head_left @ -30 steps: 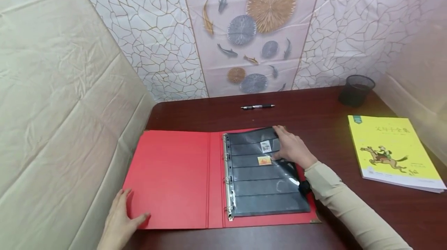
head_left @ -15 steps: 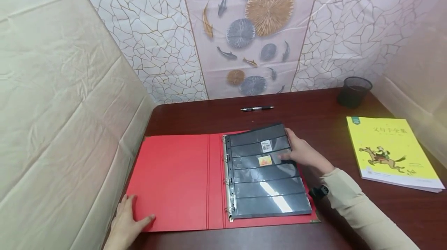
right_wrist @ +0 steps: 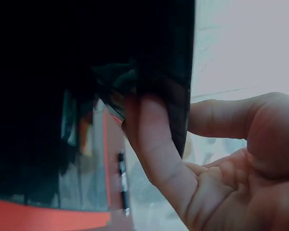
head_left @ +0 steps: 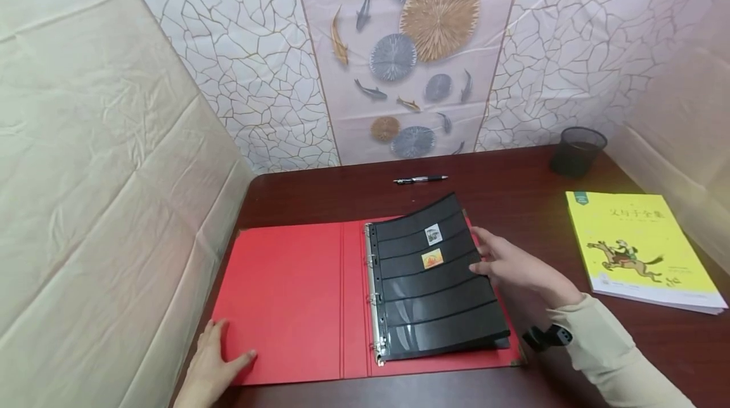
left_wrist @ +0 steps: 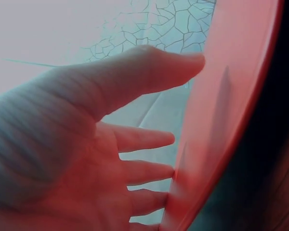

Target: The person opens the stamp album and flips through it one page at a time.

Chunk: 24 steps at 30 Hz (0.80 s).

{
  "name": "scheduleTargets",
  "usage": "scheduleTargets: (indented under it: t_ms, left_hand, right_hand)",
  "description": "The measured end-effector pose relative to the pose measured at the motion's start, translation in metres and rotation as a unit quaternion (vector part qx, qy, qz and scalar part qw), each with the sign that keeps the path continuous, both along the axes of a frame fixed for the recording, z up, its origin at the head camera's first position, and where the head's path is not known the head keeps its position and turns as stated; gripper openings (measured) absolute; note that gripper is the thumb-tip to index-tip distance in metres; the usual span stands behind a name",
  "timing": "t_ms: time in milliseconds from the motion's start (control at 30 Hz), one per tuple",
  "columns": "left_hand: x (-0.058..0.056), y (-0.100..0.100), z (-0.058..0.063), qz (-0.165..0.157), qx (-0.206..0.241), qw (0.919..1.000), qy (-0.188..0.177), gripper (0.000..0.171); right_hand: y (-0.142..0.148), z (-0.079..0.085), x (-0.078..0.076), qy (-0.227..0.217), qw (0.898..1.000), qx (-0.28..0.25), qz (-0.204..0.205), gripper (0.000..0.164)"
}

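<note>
A red ring binder [head_left: 291, 300] lies open on the dark table, with black pocketed stamp pages on its metal rings. The top stamp page [head_left: 433, 297] carries a grey-white stamp [head_left: 433, 234] and a yellow-orange stamp [head_left: 432, 259]; its right side is lifted and bowed. My right hand [head_left: 507, 263] pinches that page's right edge between thumb and fingers, as the right wrist view also shows. At the binder's lower left corner my left hand [head_left: 210, 363] touches the cover [left_wrist: 231, 86] with its fingers spread and fairly straight.
Beyond the binder lies a black and silver pen [head_left: 421, 179]. A yellow book [head_left: 641, 243] is on the right, with a black mesh pen cup [head_left: 578, 153] behind it. Cloth-covered panels [head_left: 142, 173] stand along the left side and back.
My right hand has moved right and slightly down from the page's upper part to its right edge, raising that side. The left hand stays at the binder's corner.
</note>
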<state>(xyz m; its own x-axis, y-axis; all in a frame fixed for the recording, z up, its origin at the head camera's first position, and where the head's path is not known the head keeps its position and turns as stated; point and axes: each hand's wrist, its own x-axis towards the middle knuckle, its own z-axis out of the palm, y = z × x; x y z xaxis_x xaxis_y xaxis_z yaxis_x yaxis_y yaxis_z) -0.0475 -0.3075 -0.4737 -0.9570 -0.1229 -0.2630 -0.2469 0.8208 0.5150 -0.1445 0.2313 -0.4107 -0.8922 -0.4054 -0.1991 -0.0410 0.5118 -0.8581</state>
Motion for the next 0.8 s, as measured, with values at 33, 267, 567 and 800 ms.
scheduleTargets:
  t_ms: [33, 267, 567, 800]
  left_hand:
    - [0.0, 0.0, 0.0, 0.0, 0.0, 1.0, 0.003, 0.095]
    - [-0.002, 0.0, 0.0, 0.004, -0.001, 0.9998, 0.022, 0.088]
    - [0.001, 0.0, 0.012, 0.025, -0.008, 0.9966, 0.078, 0.077]
    - [0.005, 0.016, 0.035, 0.054, 0.0, 0.9901, 0.13, 0.079]
  right_hand:
    - [-0.001, 0.003, 0.002, 0.003, 1.0, -0.002, 0.002, 0.085]
    - [-0.007, 0.022, 0.014, 0.0, 1.0, -0.029, 0.006, 0.088]
    - [-0.023, 0.036, 0.017, 0.012, 0.997, -0.073, -0.011, 0.081]
    - [-0.036, 0.046, 0.02, 0.048, 0.996, -0.076, -0.019, 0.075]
